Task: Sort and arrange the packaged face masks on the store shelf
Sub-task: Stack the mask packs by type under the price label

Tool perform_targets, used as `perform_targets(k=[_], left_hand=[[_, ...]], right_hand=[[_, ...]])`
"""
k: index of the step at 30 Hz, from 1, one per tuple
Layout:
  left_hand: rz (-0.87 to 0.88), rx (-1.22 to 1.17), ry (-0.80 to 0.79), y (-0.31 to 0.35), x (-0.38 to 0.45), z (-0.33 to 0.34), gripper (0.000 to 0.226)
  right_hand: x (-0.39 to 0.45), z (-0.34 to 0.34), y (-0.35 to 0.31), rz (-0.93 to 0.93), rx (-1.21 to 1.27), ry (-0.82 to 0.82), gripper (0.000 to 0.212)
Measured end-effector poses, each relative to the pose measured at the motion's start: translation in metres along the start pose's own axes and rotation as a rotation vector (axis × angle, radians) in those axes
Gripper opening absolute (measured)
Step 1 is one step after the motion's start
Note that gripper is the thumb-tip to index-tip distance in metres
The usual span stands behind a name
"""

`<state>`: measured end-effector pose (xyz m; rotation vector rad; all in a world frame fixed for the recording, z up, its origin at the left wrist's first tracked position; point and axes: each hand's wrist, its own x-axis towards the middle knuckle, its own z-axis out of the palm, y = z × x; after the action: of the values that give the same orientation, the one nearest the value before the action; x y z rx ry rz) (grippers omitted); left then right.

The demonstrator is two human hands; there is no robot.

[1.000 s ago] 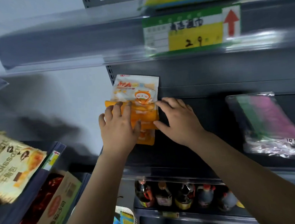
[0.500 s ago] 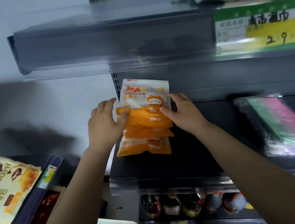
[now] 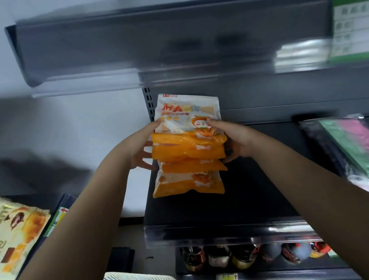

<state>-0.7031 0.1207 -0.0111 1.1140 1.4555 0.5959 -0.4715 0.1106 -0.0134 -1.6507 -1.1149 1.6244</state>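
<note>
Both grips, left hand [image 3: 139, 154] and right hand [image 3: 238, 140], are clasping the mask packets [image 3: 188, 148] from either side at frame centre, long axis running toward the shelf [image 3: 240, 202] back.

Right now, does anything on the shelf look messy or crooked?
Yes. The orange mask packs held between the left hand and right hand are not lined up: they fan out unevenly, lower ones sliding toward the shelf front. The pink and green pack at right lies slanted.
</note>
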Motion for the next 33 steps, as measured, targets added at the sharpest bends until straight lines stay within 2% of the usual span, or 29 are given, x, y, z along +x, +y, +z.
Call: perform_targets(k=[2, 5, 11, 18, 22, 25, 27, 31, 33], left_hand=[[-0.051, -0.021, -0.044, 0.001, 0.002, 0.002, 0.064], [-0.091, -0.049, -0.034, -0.001, 0.007, 0.001, 0.069], [-0.139, -0.096, -0.031, -0.006, 0.011, 0.003, 0.066], [-0.113, -0.176, -0.016, -0.011, 0.007, 0.007, 0.065], [0.002, -0.185, -0.007, -0.013, 0.006, 0.015, 0.07], [0.151, -0.193, 0.032, -0.014, 0.003, 0.021, 0.071], [0.26, -0.221, 0.033, -0.014, -0.002, 0.026, 0.066], [0.436, -0.21, 0.038, -0.013, -0.009, 0.036, 0.062], [0.507, -0.17, 0.043, -0.013, -0.013, 0.04, 0.066]], right_hand=[[0.003, -0.001, 0.0, 0.026, 0.048, -0.02, 0.053], [0.008, -0.003, -0.001, 0.056, 0.107, -0.023, 0.039], [0.013, -0.004, 0.005, 0.088, 0.155, -0.02, 0.048], [0.014, 0.0, 0.007, 0.101, 0.235, -0.033, 0.038], [0.014, 0.003, 0.01, 0.025, 0.309, -0.079, 0.027], [0.012, 0.003, 0.016, -0.034, 0.357, -0.077, 0.022], [0.012, 0.0, 0.022, -0.098, 0.399, -0.071, 0.027], [0.007, -0.008, 0.029, -0.208, 0.483, -0.021, 0.054], [0.0, -0.012, 0.033, -0.28, 0.478, 0.002, 0.053]])
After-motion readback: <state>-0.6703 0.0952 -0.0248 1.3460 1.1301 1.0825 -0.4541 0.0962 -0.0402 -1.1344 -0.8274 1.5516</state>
